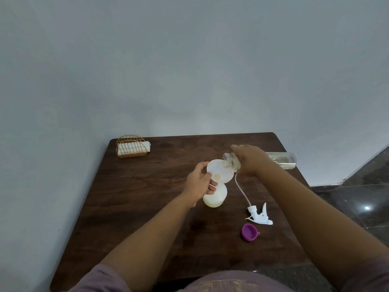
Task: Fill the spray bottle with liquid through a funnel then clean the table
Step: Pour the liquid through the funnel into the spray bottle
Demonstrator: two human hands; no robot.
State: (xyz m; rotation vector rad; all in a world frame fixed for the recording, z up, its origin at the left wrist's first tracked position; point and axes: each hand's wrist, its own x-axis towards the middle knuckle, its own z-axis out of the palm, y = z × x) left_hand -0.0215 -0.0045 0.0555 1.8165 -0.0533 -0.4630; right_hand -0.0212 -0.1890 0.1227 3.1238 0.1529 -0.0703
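Observation:
A white funnel sits in the neck of a white spray bottle standing mid-table. My left hand grips the funnel's rim and the bottle's neck from the left. My right hand holds a clear bottle tipped sideways, its open mouth over the funnel's right rim. A little pale yellow liquid lies at the funnel's bottom. The white trigger spray head with its long tube lies on the table to the right of the spray bottle.
A purple cap lies near the spray head. A gold wire holder with white napkins stands at the table's far left corner. The dark wooden table meets a wall at the back and left; dark floor lies to the right.

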